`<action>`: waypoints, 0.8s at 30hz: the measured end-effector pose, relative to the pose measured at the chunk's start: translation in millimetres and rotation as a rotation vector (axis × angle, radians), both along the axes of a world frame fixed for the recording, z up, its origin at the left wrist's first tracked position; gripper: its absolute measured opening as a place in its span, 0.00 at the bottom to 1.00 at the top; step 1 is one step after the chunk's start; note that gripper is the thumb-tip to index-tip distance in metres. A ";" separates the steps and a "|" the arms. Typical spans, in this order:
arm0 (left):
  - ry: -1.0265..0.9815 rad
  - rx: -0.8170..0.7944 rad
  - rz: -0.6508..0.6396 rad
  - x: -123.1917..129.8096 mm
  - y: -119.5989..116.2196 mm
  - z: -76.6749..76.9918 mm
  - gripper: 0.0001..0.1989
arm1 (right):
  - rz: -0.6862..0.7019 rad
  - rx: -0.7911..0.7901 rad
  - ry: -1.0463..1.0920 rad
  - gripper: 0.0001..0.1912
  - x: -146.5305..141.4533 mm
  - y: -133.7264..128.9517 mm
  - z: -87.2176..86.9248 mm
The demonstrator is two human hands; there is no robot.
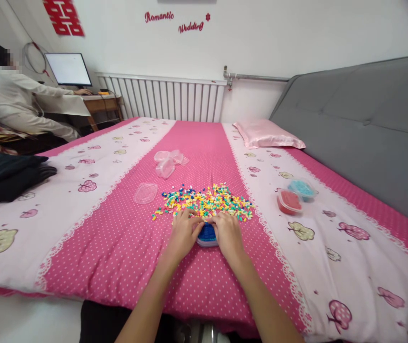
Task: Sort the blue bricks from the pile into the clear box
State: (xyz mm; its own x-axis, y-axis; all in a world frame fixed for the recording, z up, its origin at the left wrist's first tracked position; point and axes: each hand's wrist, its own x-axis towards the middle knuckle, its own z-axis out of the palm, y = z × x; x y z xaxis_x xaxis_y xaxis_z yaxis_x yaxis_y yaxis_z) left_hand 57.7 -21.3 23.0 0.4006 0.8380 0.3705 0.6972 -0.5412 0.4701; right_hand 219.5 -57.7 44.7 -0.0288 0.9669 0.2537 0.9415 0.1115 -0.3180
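Observation:
A small clear plastic container filled with dark blue pieces stands on the bed in front of me. My left hand is at its left far corner, thumb and index finger closed together near the rim. On the opposite side, my right hand curls over the right edge, fingertips closed close to the left ones. Whatever either pinch holds is too small to make out. Just beyond both hands spreads a pile of small mixed pieces in yellow, green, blue, white and orange.
A clear lid lies left of the pile, with several clear containers behind it. To the right stand a container of red pieces and one of light blue pieces. Dark folded clothes lie far left; a person sits at a desk.

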 end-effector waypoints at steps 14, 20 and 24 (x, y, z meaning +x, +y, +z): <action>-0.016 0.021 0.003 0.4 0.2 3.9 0.11 | 0.013 0.056 0.054 0.15 1.4 -2.8 -2.0; -0.007 0.030 0.249 -15.7 9.1 6.0 0.14 | -0.035 0.178 0.175 0.18 19.7 -9.1 -9.1; 0.040 0.031 0.423 -42.3 32.2 6.7 0.19 | -0.132 0.431 0.348 0.22 52.8 -22.5 -46.4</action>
